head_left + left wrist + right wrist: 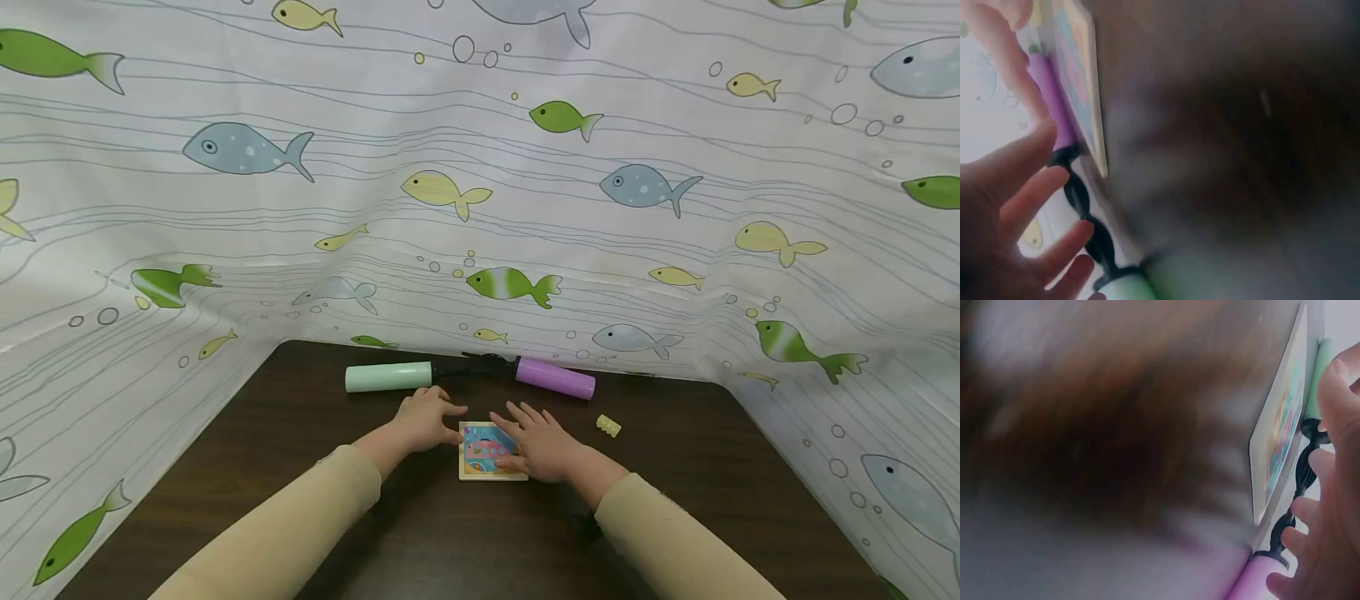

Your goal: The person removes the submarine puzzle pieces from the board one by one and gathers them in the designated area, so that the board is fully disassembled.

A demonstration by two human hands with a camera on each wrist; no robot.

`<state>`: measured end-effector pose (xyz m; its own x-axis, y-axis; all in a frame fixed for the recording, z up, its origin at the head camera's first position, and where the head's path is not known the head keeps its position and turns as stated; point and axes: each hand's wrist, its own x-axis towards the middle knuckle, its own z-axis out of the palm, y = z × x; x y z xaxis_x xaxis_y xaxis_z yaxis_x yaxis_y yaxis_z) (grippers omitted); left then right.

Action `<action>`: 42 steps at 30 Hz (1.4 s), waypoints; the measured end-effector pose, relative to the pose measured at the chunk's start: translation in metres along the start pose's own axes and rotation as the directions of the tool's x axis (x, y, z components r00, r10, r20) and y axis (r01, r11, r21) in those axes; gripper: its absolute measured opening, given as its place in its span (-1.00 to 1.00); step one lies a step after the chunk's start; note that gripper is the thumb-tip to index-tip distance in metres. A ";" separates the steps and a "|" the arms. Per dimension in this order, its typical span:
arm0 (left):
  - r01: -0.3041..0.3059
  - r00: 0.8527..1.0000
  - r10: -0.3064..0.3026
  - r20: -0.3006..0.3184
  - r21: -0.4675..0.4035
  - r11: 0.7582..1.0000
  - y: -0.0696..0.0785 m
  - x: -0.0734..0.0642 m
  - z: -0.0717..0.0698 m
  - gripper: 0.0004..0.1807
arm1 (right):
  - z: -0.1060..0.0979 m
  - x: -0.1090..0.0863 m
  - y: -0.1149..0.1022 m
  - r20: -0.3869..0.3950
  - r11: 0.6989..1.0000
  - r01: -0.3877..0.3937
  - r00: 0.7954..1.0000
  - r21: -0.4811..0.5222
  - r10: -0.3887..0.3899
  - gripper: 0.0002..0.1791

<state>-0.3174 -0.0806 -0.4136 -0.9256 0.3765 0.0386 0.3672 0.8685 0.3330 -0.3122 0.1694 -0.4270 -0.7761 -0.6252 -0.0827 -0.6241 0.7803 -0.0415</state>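
A small square picture board (487, 451) with a pale wooden rim and a pink-and-blue picture lies flat on the table in the head view. My left hand (426, 421) is at its left side, fingers spread, the thumb tip right at the rim. Over the board's right part reaches my right hand (546, 446), fingers extended and covering some of the picture. Both wrist views show the board edge-on, with the left hand (1016, 206) and right hand (1329, 481) beside it, fingers apart and nothing gripped.
Behind the board lie a mint-green cylinder (388, 377) and a purple cylinder (557, 379), with black wavy handles (1300, 481) between them. A small pale-yellow bumpy piece (609, 426) is right of the right hand. Fish-print cloth (480, 242) surrounds the dark table (247, 467).
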 end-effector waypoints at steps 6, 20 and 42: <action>0.091 0.996 -0.089 0.025 -0.080 0.993 0.007 0.010 0.011 -0.59 | 0.003 0.005 -0.009 0.085 0.994 -0.021 0.996 0.109 0.012 -0.13; 0.112 0.994 -0.110 0.028 -0.120 0.986 0.010 0.021 0.022 -0.65 | 0.003 0.004 -0.017 0.113 0.992 -0.088 0.991 0.092 0.077 -0.10; 0.138 0.990 -0.128 0.064 -0.196 0.971 0.013 0.029 0.020 -0.63 | 0.005 0.007 -0.022 0.110 0.991 -0.114 0.988 0.072 0.106 -0.08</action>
<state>-0.3371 -0.0516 -0.4269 -0.9572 0.2821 -0.0646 0.2106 0.8323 0.5128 -0.3033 0.1484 -0.4321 -0.8233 -0.5329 -0.1954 -0.5231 0.8460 -0.1032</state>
